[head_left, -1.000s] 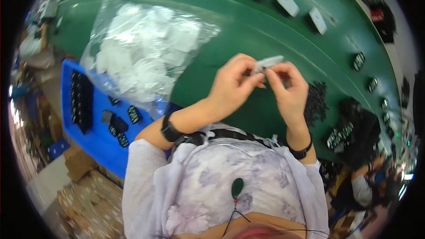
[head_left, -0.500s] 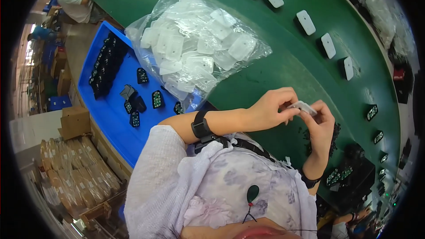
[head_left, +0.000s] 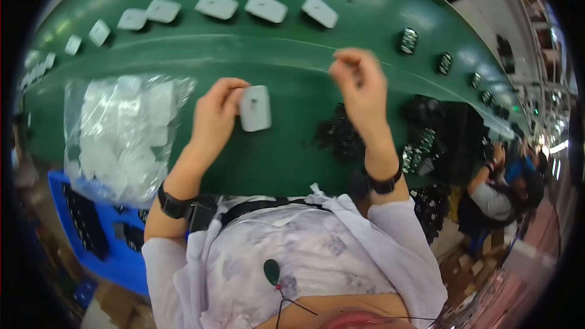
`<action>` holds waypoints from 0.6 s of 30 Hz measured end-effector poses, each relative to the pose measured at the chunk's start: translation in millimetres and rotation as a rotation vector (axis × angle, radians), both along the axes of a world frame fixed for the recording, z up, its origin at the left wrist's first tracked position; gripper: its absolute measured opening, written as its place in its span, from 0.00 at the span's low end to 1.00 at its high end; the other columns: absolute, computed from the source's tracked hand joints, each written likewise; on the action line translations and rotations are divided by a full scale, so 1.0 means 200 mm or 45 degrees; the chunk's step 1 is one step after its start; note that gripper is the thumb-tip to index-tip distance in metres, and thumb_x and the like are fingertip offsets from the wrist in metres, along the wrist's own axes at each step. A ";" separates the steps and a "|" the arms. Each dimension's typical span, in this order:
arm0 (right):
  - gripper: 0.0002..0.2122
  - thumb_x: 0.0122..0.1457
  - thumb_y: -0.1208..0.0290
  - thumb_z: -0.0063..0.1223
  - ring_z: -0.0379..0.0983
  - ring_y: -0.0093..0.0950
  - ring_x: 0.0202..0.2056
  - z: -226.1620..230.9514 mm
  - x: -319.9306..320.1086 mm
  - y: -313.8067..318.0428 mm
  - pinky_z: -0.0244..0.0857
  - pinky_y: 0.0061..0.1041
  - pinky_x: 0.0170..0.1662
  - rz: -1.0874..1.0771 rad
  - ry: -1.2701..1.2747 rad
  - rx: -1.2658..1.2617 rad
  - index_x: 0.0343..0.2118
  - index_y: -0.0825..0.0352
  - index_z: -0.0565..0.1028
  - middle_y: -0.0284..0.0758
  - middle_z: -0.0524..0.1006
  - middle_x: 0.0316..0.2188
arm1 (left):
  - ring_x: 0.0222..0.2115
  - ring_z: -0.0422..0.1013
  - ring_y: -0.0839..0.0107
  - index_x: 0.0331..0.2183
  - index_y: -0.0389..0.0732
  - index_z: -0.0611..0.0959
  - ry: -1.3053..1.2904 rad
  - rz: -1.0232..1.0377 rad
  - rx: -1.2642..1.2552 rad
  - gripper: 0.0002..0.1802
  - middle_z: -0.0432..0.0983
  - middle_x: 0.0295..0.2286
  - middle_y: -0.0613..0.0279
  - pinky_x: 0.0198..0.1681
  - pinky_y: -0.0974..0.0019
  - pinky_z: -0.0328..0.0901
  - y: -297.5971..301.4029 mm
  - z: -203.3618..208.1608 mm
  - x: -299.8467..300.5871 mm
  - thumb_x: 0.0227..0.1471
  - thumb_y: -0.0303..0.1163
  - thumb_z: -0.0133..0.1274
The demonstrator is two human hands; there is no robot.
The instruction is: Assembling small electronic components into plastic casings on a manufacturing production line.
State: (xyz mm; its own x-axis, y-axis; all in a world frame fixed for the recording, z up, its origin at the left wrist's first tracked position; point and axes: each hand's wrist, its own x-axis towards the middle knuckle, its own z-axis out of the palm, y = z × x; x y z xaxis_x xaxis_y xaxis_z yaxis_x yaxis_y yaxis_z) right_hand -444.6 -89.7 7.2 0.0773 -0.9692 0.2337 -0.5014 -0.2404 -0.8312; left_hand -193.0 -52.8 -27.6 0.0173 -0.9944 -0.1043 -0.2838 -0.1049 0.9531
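My left hand (head_left: 218,108) grips the left edge of a white rounded-rectangular plastic cover (head_left: 255,108), thumb and fingers closed on it. The cover has a small dark mark near its middle and is held over the green table. My right hand (head_left: 364,85) is raised to the right, apart from the cover, with its fingers curled in. It is slightly blurred, and whatever the fingertips hold, if anything, does not show. Just below it lies a pile of small black parts (head_left: 342,135). Left of my left hand rests a clear plastic bag (head_left: 125,134) full of similar white covers.
White covers (head_left: 266,8) form a spaced row along the table's (head_left: 292,176) far side. Black housings with green circuit boards (head_left: 409,41) continue it rightward. A black container (head_left: 460,140) stands right; a blue tray (head_left: 100,237) sits low left. Another person (head_left: 496,198) works at the right.
My hands have separated; both were on the white cover, and now only my left holds it. My right hand has moved away to the right. The whole view has swung rightward.
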 end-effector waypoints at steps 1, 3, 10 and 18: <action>0.13 0.57 0.67 0.57 0.67 0.20 0.29 0.06 -0.09 -0.09 0.63 0.21 0.30 -0.209 0.386 -0.267 0.43 0.64 0.71 0.31 0.72 0.34 | 0.22 0.70 0.68 0.34 0.38 0.79 -0.071 -0.004 -0.163 0.06 0.74 0.22 0.58 0.28 0.65 0.66 -0.04 -0.05 0.00 0.54 0.24 0.47; 0.16 0.56 0.56 0.55 0.70 0.29 0.32 0.03 -0.33 -0.31 0.66 0.29 0.35 -0.642 0.925 -0.441 0.42 0.60 0.73 0.33 0.73 0.36 | 0.27 0.70 0.60 0.32 0.38 0.79 -0.561 -0.179 -0.516 0.05 0.73 0.24 0.56 0.33 0.61 0.65 -0.13 -0.01 0.01 0.51 0.23 0.49; 0.27 0.51 0.44 0.54 0.72 0.42 0.44 -0.06 -0.86 -0.78 0.66 0.36 0.46 -0.760 1.448 0.456 0.46 0.60 0.74 0.41 0.74 0.44 | 0.35 0.68 0.57 0.35 0.38 0.78 -0.803 -0.359 -0.496 0.10 0.71 0.33 0.56 0.36 0.60 0.64 -0.16 -0.03 -0.03 0.47 0.26 0.54; 0.18 0.51 0.76 0.60 0.70 0.24 0.43 -0.09 -0.18 -0.28 0.63 0.24 0.50 0.095 -0.337 0.248 0.45 0.69 0.71 0.32 0.73 0.41 | 0.43 0.65 0.58 0.48 0.40 0.72 -0.827 -0.270 -0.649 0.31 0.70 0.42 0.57 0.44 0.57 0.60 0.08 -0.07 -0.02 0.38 0.26 0.61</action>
